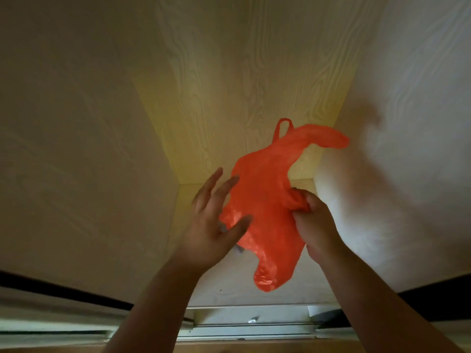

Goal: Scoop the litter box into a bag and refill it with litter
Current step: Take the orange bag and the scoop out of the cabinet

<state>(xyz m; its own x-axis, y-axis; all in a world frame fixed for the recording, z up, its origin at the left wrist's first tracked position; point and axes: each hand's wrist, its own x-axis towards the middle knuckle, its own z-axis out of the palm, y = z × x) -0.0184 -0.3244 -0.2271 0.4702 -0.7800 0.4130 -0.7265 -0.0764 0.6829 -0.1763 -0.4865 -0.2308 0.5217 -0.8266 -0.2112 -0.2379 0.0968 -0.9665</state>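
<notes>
Orange plastic carrier bag [265, 200]: thin, limp, likely light and slippery. Right hand [309, 220] bunches its right edge; left hand [216, 222] spread flat against it. Best taken by far handle loops.

A crumpled orange plastic bag [265, 207] with loop handles hangs limp inside a pale wooden cabinet.

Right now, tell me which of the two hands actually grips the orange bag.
The right hand: its fingers are curled round a bunched fold of the orange bag. The left hand is spread, fingers straight, beside the bag's other edge.
</notes>
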